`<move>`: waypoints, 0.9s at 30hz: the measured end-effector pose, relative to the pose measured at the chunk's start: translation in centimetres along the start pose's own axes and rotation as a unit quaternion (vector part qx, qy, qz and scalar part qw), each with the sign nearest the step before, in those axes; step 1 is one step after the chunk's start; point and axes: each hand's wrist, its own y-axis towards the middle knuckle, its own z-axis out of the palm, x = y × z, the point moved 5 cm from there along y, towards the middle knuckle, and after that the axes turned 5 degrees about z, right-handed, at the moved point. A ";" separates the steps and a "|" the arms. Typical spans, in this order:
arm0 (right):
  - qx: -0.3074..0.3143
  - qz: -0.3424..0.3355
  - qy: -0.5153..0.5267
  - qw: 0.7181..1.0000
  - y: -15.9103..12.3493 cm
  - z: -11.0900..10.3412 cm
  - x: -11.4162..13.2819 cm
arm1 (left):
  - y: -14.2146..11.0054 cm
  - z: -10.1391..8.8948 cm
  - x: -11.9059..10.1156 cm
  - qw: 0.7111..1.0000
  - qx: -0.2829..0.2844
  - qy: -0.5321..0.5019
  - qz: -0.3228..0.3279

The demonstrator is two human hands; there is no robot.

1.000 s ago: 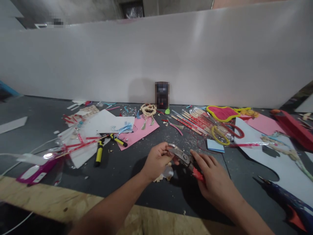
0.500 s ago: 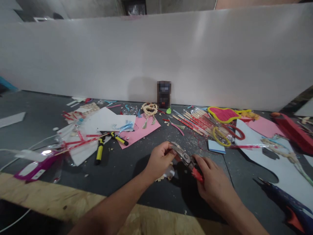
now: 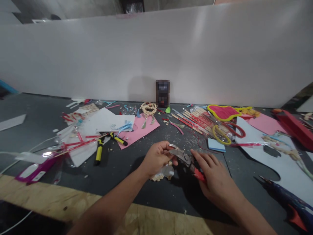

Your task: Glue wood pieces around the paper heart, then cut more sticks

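Observation:
My right hand [image 3: 217, 174] is closed around the red handles of a pair of pruning shears [image 3: 185, 159]. Their metal blades point left and stand slightly apart at my left fingertips. My left hand [image 3: 155, 160] is closed in a pinch beside the blades; whatever sits between its fingers is too small and covered to make out. Under that hand, a clear round piece of plastic [image 3: 168, 171] lies on the dark table with small cream-coloured bits [image 3: 156, 177] around it, partly hidden by the hand.
Yellow-and-black pliers [image 3: 99, 151] and a purple glue gun [image 3: 36, 169] lie left. Behind are pink paper [image 3: 146, 125], bead strings [image 3: 148, 108] and red-wrapped sticks [image 3: 188, 122]. To the right are a blue-white pad [image 3: 216, 145], white sheet [image 3: 259, 156] and dark-blue tool [image 3: 288, 199].
The shears' blades look closer together half a second ago and are a little apart now. Both hands stay in nearly the same place, with the view shifting slightly.

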 end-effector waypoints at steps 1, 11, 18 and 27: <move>0.000 -0.003 0.009 1.000 0.0 0.0 0.1 | 0.0 0.0 0.0 1.000 0.007 -0.010 -0.007; 0.006 0.067 -0.014 0.998 0.0 1.2 0.3 | 0.0 -0.1 -0.4 0.994 -0.049 0.071 0.072; 0.003 0.043 -0.023 0.999 0.0 0.6 0.4 | -0.2 -0.1 -0.9 0.984 -0.067 0.129 0.104; -0.004 0.002 0.025 1.000 0.0 0.4 0.3 | -0.2 -0.1 0.2 0.997 0.049 -0.050 -0.041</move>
